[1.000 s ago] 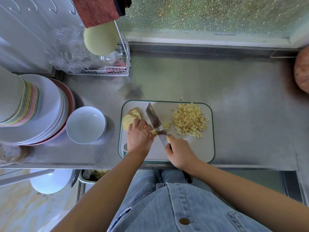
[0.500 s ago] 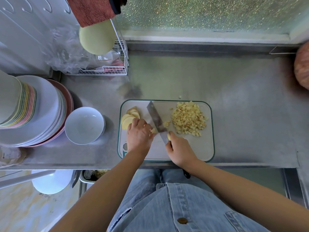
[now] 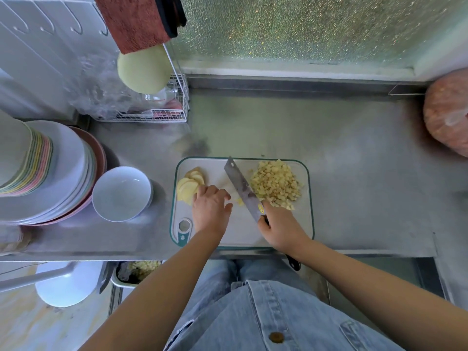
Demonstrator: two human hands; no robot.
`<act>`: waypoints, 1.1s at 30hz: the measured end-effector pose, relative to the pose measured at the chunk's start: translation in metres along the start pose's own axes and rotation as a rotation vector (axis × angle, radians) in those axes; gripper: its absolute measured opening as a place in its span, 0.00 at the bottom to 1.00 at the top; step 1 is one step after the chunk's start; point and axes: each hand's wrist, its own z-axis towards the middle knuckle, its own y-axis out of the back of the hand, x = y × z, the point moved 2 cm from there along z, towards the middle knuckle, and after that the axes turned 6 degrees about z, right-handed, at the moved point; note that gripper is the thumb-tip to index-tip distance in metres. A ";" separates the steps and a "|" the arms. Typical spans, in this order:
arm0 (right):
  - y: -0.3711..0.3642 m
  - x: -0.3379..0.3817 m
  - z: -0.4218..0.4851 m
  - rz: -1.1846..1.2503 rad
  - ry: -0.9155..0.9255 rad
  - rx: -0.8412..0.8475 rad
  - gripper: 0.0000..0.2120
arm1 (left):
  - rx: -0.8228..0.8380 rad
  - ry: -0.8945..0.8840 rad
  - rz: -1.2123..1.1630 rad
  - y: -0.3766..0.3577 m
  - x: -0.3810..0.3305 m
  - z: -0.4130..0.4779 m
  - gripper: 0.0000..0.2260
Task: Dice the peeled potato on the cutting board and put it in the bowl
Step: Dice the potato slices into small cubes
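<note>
A white cutting board (image 3: 301, 231) with a green rim lies on the steel counter. Potato slices (image 3: 188, 184) are stacked at its left end, and a pile of diced potato (image 3: 276, 184) sits at its right end. My right hand (image 3: 281, 228) grips the handle of a knife (image 3: 241, 186), whose blade lies against the left side of the dice pile. My left hand (image 3: 210, 209) rests on the board beside the slices, fingers loosely spread, with a small potato bit (image 3: 239, 201) just right of it. An empty white bowl (image 3: 121, 193) stands left of the board.
Stacked plates and bowls (image 3: 50, 171) fill the counter's left end. A wire rack (image 3: 152, 112) with plastic bags stands behind the bowl. A reddish bagged item (image 3: 448, 115) sits at the far right. Below the counter edge are a bin with peelings (image 3: 138, 273) and a white stool (image 3: 65, 285).
The knife has swung right, pushing the freshly cut pieces against the dice pile. My left hand has let go of the potato strip and moved left toward the slices.
</note>
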 end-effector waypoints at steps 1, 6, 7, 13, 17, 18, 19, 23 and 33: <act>-0.001 0.000 0.000 -0.010 -0.004 0.004 0.05 | -0.004 -0.001 -0.007 0.000 -0.001 0.000 0.08; -0.007 0.000 0.000 -0.007 -0.047 0.013 0.06 | -0.003 -0.019 -0.043 -0.005 -0.011 0.001 0.08; -0.008 0.001 0.000 -0.001 -0.047 0.015 0.06 | -0.002 -0.022 -0.039 -0.005 -0.012 0.001 0.08; -0.013 0.004 0.002 -0.012 -0.063 0.037 0.00 | -0.008 -0.028 -0.007 -0.007 -0.016 0.005 0.08; -0.020 0.002 0.006 -0.023 -0.082 0.033 0.07 | -0.005 -0.030 -0.009 -0.008 -0.017 0.005 0.07; -0.022 0.001 0.006 -0.012 -0.087 0.030 0.07 | -0.005 -0.030 -0.011 -0.009 -0.017 0.005 0.07; -0.024 -0.001 0.006 0.001 -0.088 0.025 0.07 | -0.008 -0.031 -0.016 -0.009 -0.016 0.006 0.07; -0.024 -0.007 0.009 0.043 -0.081 0.005 0.06 | -0.025 -0.031 -0.039 -0.011 -0.013 0.006 0.07; -0.013 0.005 0.004 0.170 0.008 -0.012 0.02 | -0.091 -0.042 0.038 0.004 0.014 0.000 0.06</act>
